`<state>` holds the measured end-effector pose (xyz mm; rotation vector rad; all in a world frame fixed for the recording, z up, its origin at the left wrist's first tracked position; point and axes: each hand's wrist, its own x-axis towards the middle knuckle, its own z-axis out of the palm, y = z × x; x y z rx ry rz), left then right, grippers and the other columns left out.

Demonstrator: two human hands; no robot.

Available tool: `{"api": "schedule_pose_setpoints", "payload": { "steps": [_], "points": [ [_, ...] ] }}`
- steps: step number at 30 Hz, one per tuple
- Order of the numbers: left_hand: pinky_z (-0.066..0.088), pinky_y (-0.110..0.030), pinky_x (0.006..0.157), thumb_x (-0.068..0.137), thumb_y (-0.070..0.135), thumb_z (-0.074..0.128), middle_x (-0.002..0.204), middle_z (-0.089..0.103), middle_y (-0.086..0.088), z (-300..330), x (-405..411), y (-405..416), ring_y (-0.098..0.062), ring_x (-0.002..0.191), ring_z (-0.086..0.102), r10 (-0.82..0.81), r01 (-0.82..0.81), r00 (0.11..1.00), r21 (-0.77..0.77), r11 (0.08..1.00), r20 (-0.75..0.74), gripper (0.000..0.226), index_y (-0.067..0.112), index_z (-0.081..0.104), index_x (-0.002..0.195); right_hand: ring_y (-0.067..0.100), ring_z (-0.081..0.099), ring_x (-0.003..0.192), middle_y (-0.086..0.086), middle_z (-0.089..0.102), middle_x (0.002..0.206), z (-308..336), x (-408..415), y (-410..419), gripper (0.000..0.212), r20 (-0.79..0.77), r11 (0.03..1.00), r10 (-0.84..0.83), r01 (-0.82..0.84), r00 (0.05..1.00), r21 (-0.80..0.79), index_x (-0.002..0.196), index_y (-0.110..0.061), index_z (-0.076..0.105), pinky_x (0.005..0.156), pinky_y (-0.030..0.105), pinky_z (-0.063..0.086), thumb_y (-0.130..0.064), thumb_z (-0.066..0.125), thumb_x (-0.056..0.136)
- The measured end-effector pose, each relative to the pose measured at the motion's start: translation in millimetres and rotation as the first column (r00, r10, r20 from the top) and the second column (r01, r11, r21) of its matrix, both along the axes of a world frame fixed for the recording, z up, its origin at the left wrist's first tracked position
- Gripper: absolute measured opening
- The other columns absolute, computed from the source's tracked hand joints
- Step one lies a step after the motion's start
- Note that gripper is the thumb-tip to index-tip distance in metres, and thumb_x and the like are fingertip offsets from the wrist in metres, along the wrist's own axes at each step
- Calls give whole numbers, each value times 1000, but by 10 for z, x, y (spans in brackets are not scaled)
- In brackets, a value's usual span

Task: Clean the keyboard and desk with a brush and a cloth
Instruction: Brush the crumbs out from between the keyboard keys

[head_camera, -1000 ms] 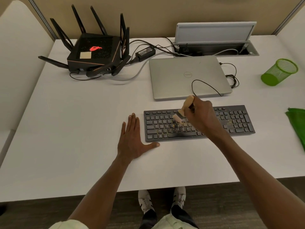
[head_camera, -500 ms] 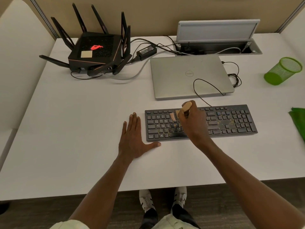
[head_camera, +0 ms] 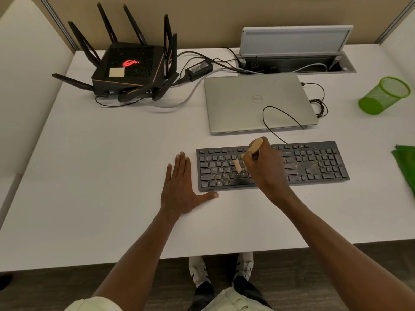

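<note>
Right hand: the right hand (head_camera: 265, 169) grips a wooden-handled brush (head_camera: 254, 147), its pale bristles blurred on the middle keys of the black keyboard (head_camera: 314, 163).
Left hand: the left hand (head_camera: 182, 191) lies flat on the white desk (head_camera: 112, 176), fingers together, thumb spread below the keyboard's left corner.
Writing: a Dell logo on the closed silver laptop (head_camera: 258, 102); a red emblem glows on the black router (head_camera: 128, 66).
Hard to read: key legends; yellowish specks dot the right keys.
Cut off: the green cloth (head_camera: 406, 162) at the right edge, near a mesh cup (head_camera: 384, 95).

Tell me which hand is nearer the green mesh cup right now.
Right. The right hand grips the brush over the keyboard's middle; the green mesh cup lies far right. The left hand lies flat left of the keyboard.
</note>
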<state>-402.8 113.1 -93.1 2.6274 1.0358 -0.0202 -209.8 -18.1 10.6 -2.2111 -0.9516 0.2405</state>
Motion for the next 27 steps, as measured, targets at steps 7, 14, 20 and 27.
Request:
{"api": "schedule_pose_setpoints", "payload": {
  "steps": [7,14,20,27],
  "points": [
    [-6,-44,128,59,109,19,169,-16,-9,5,-4,1,-19,156,-19,1,-1,1000,2,1000,-6,148,4,1,162,13,61,58,1,62,71,31,23,88,8,62,997,59,-56,996,-49,101,-10,51,51,35,53,-18,51,98],
    [-8,-41,127,61,109,23,170,-14,-10,2,-5,2,-20,157,-16,-3,3,1000,3,1000,9,146,4,2,162,4,59,54,-1,63,69,113,91,147,12,85,992,114,-109,990,-58,103,-11,52,43,17,41,-22,48,101],
    [-7,-42,127,62,108,24,170,-15,-10,1,-5,0,-19,156,-17,2,-2,1000,0,1000,5,146,4,3,162,10,59,53,4,64,70,107,90,77,17,97,972,197,-182,975,-149,105,-4,52,46,19,44,-21,50,99],
    [-7,-43,127,63,107,26,169,-15,-9,-8,-5,2,-19,157,-16,2,-2,1000,14,1000,0,145,4,3,162,-2,52,49,-1,62,65,170,55,145,16,98,959,272,-261,957,-112,100,-10,51,45,16,40,-22,42,104]
  ]
}}
